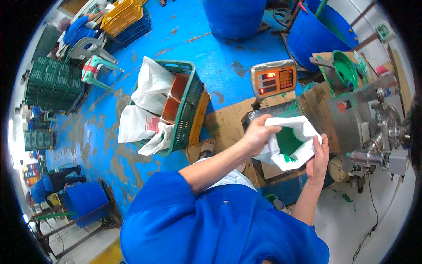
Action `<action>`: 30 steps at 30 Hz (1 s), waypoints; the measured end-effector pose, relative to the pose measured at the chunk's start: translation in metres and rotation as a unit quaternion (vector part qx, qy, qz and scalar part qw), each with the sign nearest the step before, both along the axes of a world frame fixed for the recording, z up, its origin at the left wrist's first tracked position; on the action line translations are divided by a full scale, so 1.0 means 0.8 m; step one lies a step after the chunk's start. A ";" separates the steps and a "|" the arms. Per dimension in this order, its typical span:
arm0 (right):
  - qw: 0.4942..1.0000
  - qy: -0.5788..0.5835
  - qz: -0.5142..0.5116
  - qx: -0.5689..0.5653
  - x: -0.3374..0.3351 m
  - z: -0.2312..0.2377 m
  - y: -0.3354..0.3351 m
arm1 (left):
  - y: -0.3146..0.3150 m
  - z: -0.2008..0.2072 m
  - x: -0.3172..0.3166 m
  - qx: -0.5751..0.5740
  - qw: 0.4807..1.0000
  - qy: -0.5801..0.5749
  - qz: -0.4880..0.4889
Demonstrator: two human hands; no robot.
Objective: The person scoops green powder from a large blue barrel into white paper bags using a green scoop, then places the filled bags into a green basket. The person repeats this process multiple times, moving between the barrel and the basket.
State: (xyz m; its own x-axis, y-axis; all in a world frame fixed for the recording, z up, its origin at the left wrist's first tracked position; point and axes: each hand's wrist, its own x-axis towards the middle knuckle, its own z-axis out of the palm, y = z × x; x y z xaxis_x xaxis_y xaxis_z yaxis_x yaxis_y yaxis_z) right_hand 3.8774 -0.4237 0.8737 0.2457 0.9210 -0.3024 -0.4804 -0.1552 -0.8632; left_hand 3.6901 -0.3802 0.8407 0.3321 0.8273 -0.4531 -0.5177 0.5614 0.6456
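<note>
A white bag (303, 126) hangs with its mouth open between my two hands, and dark green stuff shows inside. Some bright green is smeared on the bag's inner near wall. My left hand (260, 135) pinches the rim on the left. On the right side my right hand (318, 159) grips the rim, thumb and fingers closed on it. Just beyond stands a scale with an orange display head (273, 78), its digits lit red. The scale's dark platform (255, 115) shows partly behind my left hand and the bag.
Left of me, a green crate (188, 103) holds several white bags (151, 83) and reddish-brown blocks (178, 86). A metal machine (380, 149) stands close on the right, near a green basin (346, 70). Blue drums (235, 15) stand beyond. A person (79, 31) sits far left beside stacked crates.
</note>
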 end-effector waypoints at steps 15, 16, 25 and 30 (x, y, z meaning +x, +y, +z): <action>0.849 -0.094 0.493 0.167 -0.410 -0.054 0.181 | -0.081 -0.040 -0.335 0.090 0.938 0.054 0.331; 0.839 -0.112 0.508 0.159 -0.435 -0.073 0.189 | -0.080 -0.060 -0.348 0.062 0.934 0.010 0.351; 0.827 -0.156 0.530 -0.100 -0.594 -0.245 0.233 | -0.035 -0.249 -0.475 -0.092 0.914 -0.014 0.394; 0.805 -0.385 0.449 0.040 -0.578 -0.264 0.255 | -0.004 -0.275 -0.540 -0.169 0.914 0.148 0.339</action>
State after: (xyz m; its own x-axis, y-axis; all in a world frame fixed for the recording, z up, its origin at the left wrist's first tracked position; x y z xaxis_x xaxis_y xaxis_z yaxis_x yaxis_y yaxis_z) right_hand 3.4151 -0.2194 0.6626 -0.4437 0.8412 -0.3091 0.4773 -0.0701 -0.8759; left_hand 3.2580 -0.3837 0.6203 -0.3833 0.5930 -0.7081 -0.6507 0.3707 0.6627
